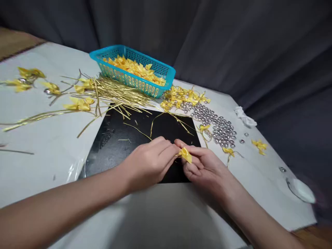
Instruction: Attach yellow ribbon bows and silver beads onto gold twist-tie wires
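My left hand [150, 162] and my right hand [203, 166] meet over the near edge of a black mat [121, 145]. Between their fingertips sits a small yellow ribbon bow [186, 154]. The right hand's fingers are curled under the bow and pinch it. The left hand's fingers are closed in a pinch at the bow's left side, apparently on a thin gold wire that I cannot see clearly. Loose gold wire ties [137, 129] lie on the mat just beyond the hands.
A teal basket [166, 74] of yellow bows stands at the back. A heap of gold wire ties [114, 91] lies in front of it. Silver bells [220, 126] and finished bows [181, 95] lie to the right, more bows [28, 77] far left. The table edge runs close at right.
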